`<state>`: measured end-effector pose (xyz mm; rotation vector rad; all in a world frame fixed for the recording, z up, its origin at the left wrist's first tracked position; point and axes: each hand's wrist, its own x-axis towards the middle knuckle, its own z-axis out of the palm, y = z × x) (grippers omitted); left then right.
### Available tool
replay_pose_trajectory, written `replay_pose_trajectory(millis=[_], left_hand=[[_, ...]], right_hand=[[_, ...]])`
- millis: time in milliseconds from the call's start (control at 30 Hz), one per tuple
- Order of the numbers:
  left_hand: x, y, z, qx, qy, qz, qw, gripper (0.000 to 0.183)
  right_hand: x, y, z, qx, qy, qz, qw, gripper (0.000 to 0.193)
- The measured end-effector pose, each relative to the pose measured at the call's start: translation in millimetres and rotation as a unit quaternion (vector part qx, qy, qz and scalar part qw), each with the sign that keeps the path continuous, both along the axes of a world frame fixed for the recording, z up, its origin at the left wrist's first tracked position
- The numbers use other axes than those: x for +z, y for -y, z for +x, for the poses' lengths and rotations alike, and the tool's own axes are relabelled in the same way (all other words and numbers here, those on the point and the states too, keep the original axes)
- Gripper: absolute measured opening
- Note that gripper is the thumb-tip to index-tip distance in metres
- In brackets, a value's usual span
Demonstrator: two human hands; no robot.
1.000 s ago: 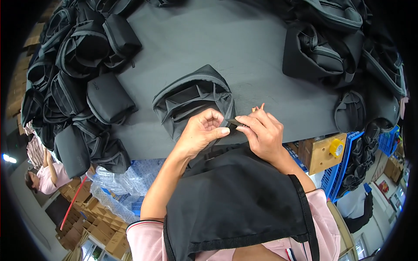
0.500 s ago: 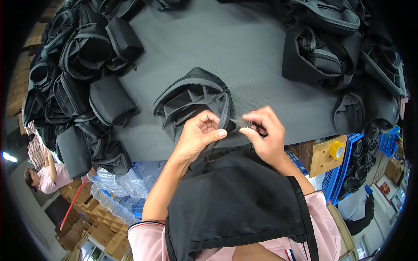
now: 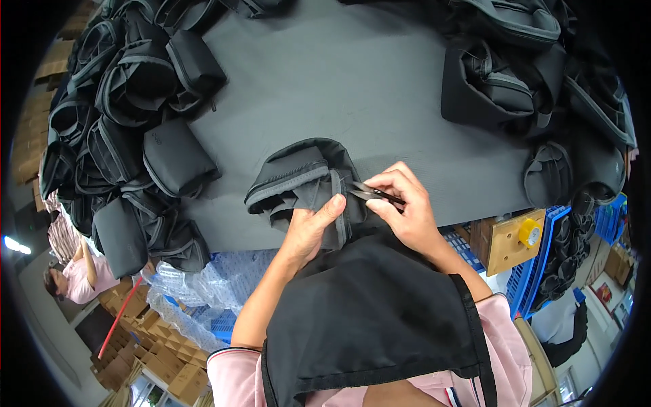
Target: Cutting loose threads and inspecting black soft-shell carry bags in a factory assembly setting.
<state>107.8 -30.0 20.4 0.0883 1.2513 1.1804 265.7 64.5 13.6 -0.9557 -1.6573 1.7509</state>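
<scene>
A black fabric pouch point(image 3: 291, 166) with a grey zipper edge lies on the table in front of me, its opening toward me. My left hand point(image 3: 313, 229) grips its near right edge, thumb on top and the other fingers hidden inside or behind the cloth. In my right hand point(image 3: 407, 207) is a pair of small thread snips point(image 3: 380, 193) with dark handles. The metal blades point left, close to the pouch's right seam; whether they touch it I cannot tell.
Black pouches pile up along the table's left side point(image 3: 180, 156), and more lie at the right point(image 3: 498, 88). Below the table edge are bubble wrap point(image 3: 234, 278), a blue crate point(image 3: 536, 264) and a yellow tape roll point(image 3: 529, 233). Another person point(image 3: 85, 271) is at far left.
The pouch has been turned and its top folded over toward me. My left thumb has shifted up along the seam. The snips in my right hand now sit slightly lower and further left.
</scene>
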Motion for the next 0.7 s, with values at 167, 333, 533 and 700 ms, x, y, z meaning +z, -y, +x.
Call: replay_pose_trajectory(millis=[167,333,533,700], left_hand=[[7.8,-6.7,-3.3,-0.019,0.008,0.015,1.000,0.048],[7.5,-4.9,-1.4,-0.021,-0.009,0.036,0.999,0.046],[10.8,-9.1,-0.4,-0.024,-0.017,0.032,0.999,0.039],[10.0,-11.4,-0.5,-0.026,-0.017,0.015,0.999,0.032]], right_hand=[[-2.4,-10.4,-6.2,0.020,-0.014,0.039,0.999,0.019],[1.9,-12.7,-8.6,0.026,0.034,0.154,0.987,0.019],[-0.1,-17.4,-9.2,0.013,0.059,0.326,0.943,0.022],[4.6,-19.6,-9.3,0.000,0.064,0.377,0.924,0.022]])
